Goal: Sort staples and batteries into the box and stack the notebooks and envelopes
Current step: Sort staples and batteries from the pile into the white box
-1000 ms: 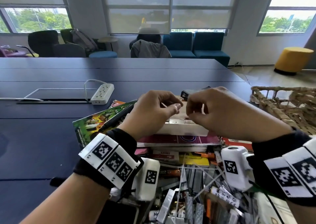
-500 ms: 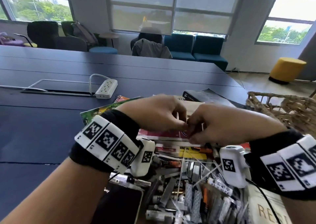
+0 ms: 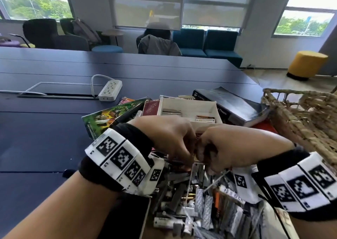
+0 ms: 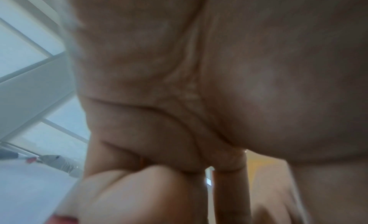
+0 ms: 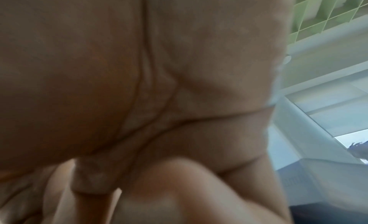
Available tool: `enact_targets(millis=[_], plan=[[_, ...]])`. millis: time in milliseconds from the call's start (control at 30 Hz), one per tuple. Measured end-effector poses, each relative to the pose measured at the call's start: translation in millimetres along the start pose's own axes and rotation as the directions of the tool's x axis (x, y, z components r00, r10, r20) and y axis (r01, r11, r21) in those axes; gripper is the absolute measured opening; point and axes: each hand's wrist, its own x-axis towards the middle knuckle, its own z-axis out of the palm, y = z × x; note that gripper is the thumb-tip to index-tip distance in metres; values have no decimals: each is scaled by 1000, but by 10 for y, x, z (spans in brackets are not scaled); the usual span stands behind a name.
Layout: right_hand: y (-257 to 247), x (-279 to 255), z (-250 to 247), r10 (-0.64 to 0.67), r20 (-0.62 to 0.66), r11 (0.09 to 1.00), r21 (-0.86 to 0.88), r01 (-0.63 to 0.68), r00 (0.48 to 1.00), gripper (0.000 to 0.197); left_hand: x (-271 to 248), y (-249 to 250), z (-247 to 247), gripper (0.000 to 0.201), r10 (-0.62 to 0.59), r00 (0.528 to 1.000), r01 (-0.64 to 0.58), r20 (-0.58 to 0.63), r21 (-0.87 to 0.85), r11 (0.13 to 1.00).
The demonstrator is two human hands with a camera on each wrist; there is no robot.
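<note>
table [image 3: 45, 138]: one long dark blue top, running from your 9 o'clock out to 12.
basket [image 3: 300, 122]: one woven basket at your 2 o'clock, at the table's right edge.
books and notebooks: one black book [image 3: 235, 105] at 1 o'clock, touching the box's right side; one green illustrated cover [image 3: 107, 116] at 11 o'clock; one dark red cover [image 3: 150, 108] under the box's left edge. more lie beneath, too hidden to count.
box [image 3: 189, 104]: one open white box at 12 o'clock, just past your knuckles. inside you can see one silvery staple strip [image 3: 171, 112] on the left and one small cluster of batteries [image 3: 205, 119] on the right; their number is too small to tell.
power strip [image 3: 110, 90]: one, white, at 11 o'clock, well apart from the pile.
loose pile [image 3: 191, 207]: mixed batteries and staple strips at 6 o'clock, below your wrists; too tangled to count.
left hand [image 3: 169, 138]: fingers curled down, tips meeting the right hand's over the pile's far edge. whether they pinch anything you cannot tell.
right hand [image 3: 235, 145]: fingers curled likewise, knuckles up; any hold is hidden. both wrist views show only blurred palm.
</note>
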Motion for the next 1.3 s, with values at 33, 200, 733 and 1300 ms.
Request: enact_targets(millis=[33, 200, 733, 1300], plan=[[7, -12, 8, -7, -9, 1000, -1, 7, 1000, 24, 20, 5, 17, 10, 5, 1000, -5, 10, 0, 1000], [31, -97, 9, -27, -61, 999, 36, 30, 998, 28, 9, -5, 28, 19, 29, 999, -28, 39, -22, 999], [-53, -109, 35, 17, -24, 994, -104, -20, 1000, 30, -50, -54, -58, 10, -6, 989, 0, -150, -40, 999], [44, -59, 49, -7, 11, 1000, -12, 7, 1000, 32, -1, -28, 14, 10, 5, 998, -8, -66, -31, 999]])
